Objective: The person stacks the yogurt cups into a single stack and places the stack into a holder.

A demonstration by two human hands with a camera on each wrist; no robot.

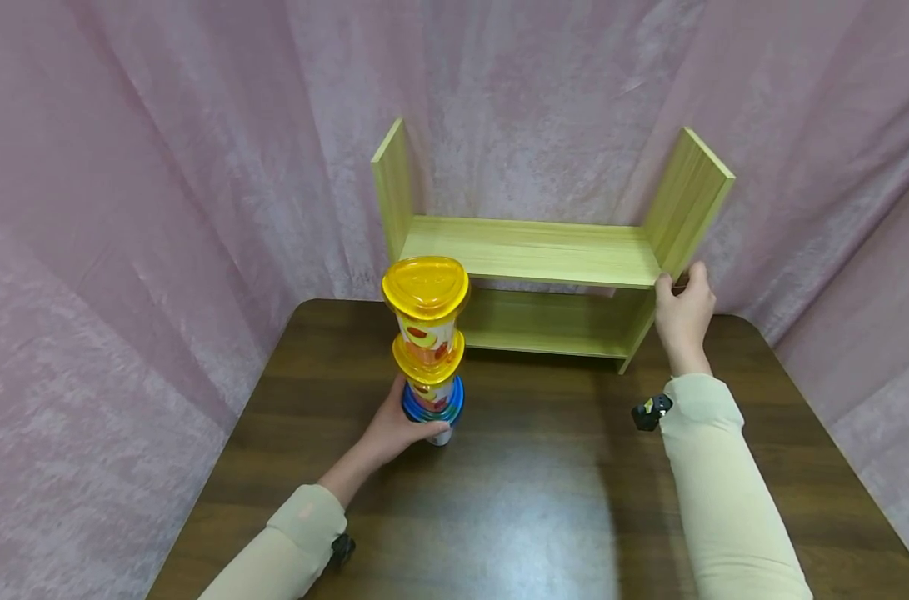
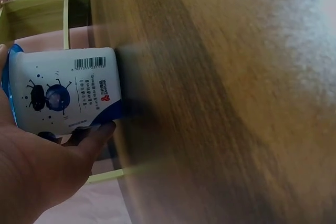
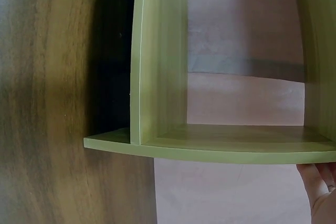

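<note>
Table: dark wood-grain top [image 1: 544, 492] with rounded corners, glossy under the light.
Left hand: left hand [image 1: 394, 429] wraps its fingers round the bottom cup [image 2: 65, 93], white plastic with a blue rim and printed bugs (barcode visible).
Stack: stack of cups [image 1: 427, 342] stands upright on the table, two yellow-lidded cups above the blue one.
Right hand: right hand [image 1: 682, 312] grips the right side panel of the shelf [image 1: 529, 250].
Shelf: pale green laminated wood, two flat tiers, at the table's far edge.
Backdrop: pink crushed fabric [image 1: 162, 167].
</note>
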